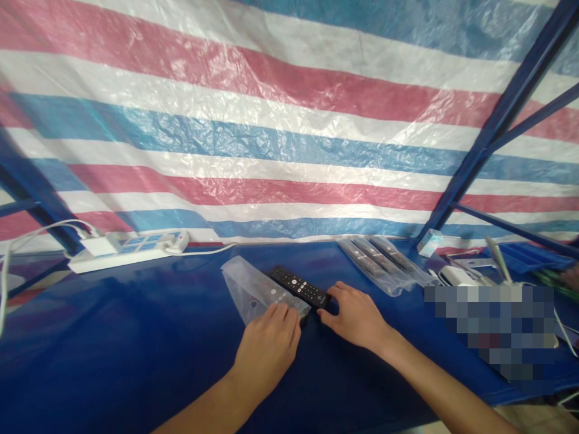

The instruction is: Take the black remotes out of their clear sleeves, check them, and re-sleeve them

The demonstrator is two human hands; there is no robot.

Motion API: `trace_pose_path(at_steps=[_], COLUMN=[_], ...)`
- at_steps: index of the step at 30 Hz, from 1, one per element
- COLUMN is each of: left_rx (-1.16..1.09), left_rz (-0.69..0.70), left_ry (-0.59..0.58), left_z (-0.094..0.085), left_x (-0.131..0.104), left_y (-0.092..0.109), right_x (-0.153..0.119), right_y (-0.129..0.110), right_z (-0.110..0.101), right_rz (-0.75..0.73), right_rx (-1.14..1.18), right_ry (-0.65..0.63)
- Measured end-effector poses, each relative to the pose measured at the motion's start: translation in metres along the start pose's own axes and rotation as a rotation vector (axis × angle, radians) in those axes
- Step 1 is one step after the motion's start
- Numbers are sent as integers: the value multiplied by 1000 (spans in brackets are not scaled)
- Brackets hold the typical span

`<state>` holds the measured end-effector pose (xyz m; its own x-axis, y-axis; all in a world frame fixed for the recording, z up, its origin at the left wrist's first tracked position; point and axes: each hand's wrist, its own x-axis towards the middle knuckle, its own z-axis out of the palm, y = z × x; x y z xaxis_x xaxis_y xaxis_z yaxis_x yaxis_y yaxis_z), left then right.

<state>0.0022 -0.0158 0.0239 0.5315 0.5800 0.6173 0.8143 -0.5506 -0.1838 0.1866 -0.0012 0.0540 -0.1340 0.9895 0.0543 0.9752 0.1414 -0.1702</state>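
A black remote control (296,282) lies bare on the blue table (136,355), slanting down to the right. My right hand (355,313) has its thumb and fingers closed around the near end of it. Just left of that remote is a translucent plastic bag (246,286) with a dark remote inside. My left hand (271,337) rests over the bag's near end, its fingers curled down on it and hiding that end. The two remotes lie close together between my hands.
Several bagged remotes (380,259) lie at the back right. A white power strip (131,248) with cables stands at the back left. Further right are a small box (429,242), a blue tray (529,260) and a pixelated area. Blue metal posts and striped sheeting rise behind.
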Motion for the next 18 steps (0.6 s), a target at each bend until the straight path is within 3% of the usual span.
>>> trace_pose_path(at_steps=[6,9,12,18], left_rx=[-5,0,-44,-152], left_rz=[-24,-3,36,157], left_ry=[-12,-116,-227,-316], left_z=[2,3,2,-1], left_x=[0,2,5,14], left_y=[-1,-3,-1,20], right_x=[9,8,-7,-59], right_y=[1,5,18,60], right_z=[1,0,-3,-9], right_rz=[-9,-13,34,141], right_rx=[-9,2,-21,-15], right_ry=[-26,-24,-17,14])
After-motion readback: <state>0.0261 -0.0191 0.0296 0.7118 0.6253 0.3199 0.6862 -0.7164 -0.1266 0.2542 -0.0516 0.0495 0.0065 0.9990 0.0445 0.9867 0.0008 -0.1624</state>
